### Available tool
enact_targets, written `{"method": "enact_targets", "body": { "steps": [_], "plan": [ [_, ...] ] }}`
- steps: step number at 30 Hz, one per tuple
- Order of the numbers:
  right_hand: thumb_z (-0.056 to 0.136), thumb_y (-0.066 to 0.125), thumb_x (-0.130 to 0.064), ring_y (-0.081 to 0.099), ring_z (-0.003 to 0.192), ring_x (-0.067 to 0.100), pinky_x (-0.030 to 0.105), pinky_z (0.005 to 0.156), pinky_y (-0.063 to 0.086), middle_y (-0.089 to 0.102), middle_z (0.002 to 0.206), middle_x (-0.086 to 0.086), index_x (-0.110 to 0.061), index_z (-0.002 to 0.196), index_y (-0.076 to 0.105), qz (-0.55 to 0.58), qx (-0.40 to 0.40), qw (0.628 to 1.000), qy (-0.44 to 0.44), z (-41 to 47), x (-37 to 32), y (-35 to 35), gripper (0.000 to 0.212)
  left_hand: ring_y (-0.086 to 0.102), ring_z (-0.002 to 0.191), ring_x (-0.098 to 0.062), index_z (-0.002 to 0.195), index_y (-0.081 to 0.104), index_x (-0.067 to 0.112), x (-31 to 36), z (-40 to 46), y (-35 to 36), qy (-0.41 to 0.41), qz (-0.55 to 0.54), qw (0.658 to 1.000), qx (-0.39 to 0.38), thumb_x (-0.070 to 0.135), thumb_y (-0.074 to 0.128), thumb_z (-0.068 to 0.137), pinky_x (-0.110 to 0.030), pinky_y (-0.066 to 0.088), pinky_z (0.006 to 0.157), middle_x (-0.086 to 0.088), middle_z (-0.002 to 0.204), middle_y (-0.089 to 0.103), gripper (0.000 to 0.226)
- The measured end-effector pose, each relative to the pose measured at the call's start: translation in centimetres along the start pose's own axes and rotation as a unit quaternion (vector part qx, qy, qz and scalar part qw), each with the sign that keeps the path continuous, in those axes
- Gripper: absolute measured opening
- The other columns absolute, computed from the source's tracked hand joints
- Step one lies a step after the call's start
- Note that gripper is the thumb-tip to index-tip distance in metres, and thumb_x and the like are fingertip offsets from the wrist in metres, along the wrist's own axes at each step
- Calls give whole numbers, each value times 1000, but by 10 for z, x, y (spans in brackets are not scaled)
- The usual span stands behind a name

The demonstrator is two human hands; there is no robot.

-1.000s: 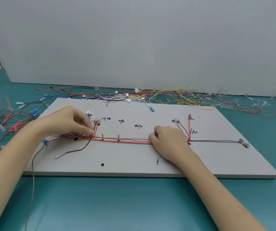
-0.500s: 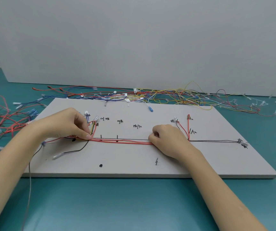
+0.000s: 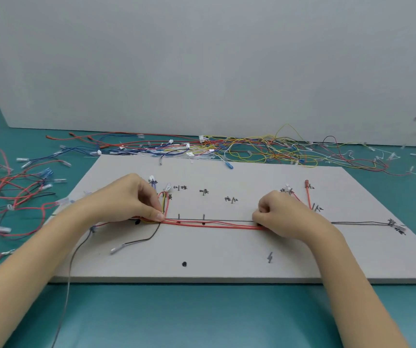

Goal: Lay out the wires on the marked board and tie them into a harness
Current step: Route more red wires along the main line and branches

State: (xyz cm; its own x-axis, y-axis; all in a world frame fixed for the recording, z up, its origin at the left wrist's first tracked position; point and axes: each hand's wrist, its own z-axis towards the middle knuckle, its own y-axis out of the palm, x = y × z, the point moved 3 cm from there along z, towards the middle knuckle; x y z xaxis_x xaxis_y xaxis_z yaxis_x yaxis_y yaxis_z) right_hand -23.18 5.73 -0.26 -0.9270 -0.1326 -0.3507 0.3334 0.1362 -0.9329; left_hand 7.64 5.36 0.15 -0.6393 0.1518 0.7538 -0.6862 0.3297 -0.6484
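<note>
**Hands pin red wire run on board**

Head view: left hand (image 3: 131, 199) pinches the thin red wire bundle (image 3: 212, 224) at its left bend; right hand (image 3: 285, 214) grips its right end, on the grey marked board (image 3: 227, 257). Judged light, limp, springy; hold at branch points.

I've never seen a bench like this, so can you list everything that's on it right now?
marked board: one, pale grey with black marks, centre of the table
red wire run: a few strands, red, along the board's drawn line between the hands
black wire: one, runs right to the board's edge
black lead: one, curls toward the near left, white tip
loose wires: many, yellow, blue, red, heaped behind the board
red wires: a tangle, table's left
table: teal
left hand: grip pinches the run at its left bend
right hand: grip curled on the run's right end
</note>
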Motion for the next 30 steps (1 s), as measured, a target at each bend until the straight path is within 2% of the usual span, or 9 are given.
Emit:
{"method": "enact_targets", "body": {
  "steps": [5, 10, 15, 19, 30],
  "plan": [
    [87, 54, -20, 36, 55, 20, 31, 54, 28, 39, 57, 2, -14, 58, 39, 12, -29, 999, 44, -3, 17, -10, 33, 60, 55, -5, 67, 78, 19, 10, 3, 20, 33, -19, 999, 19, 15, 85, 71, -17, 46, 55, -2, 63, 72, 10],
    [87, 54, -20, 35, 57, 21, 31, 57, 26, 39, 59, 5, -13, 60, 41, 33, -33, 997, 66, -5, 30, -15, 30, 61, 56, -5, 67, 77, 22, 17, 3, 35, 55, -28, 997, 37, 15, 84, 73, -16, 46, 55, 0, 65, 72, 11],
    [84, 55, -20, 36, 50, 18, 29, 54, 27, 41, 46, -4, -15, 50, 46, 56, -24, 996, 67, -2, 35, -15, 36, 55, 51, -1, 64, 76, 18, 21, 1, 39, 61, -15, 996, 66, 13, 84, 73, -12, 41, 52, 2, 62, 71, 13],
    [82, 56, -19, 37, 46, 14, 27, 52, 29, 45, 43, -5, -16, 43, 49, 73, -24, 995, 61, 0, 36, -15, 40, 53, 50, 1, 64, 76, 19, 24, 0, 40, 63, 3, 994, 84, 13, 85, 72, -11, 39, 52, 4, 62, 70, 14],
    [82, 57, -22, 37, 48, 16, 28, 55, 31, 45, 46, -4, -16, 44, 50, 71, -21, 995, 69, -1, 41, -16, 39, 56, 55, 0, 65, 76, 18, 29, -2, 43, 80, 17, 991, 103, 14, 84, 72, -8, 39, 54, 10, 63, 70, 12]
  ]
}}
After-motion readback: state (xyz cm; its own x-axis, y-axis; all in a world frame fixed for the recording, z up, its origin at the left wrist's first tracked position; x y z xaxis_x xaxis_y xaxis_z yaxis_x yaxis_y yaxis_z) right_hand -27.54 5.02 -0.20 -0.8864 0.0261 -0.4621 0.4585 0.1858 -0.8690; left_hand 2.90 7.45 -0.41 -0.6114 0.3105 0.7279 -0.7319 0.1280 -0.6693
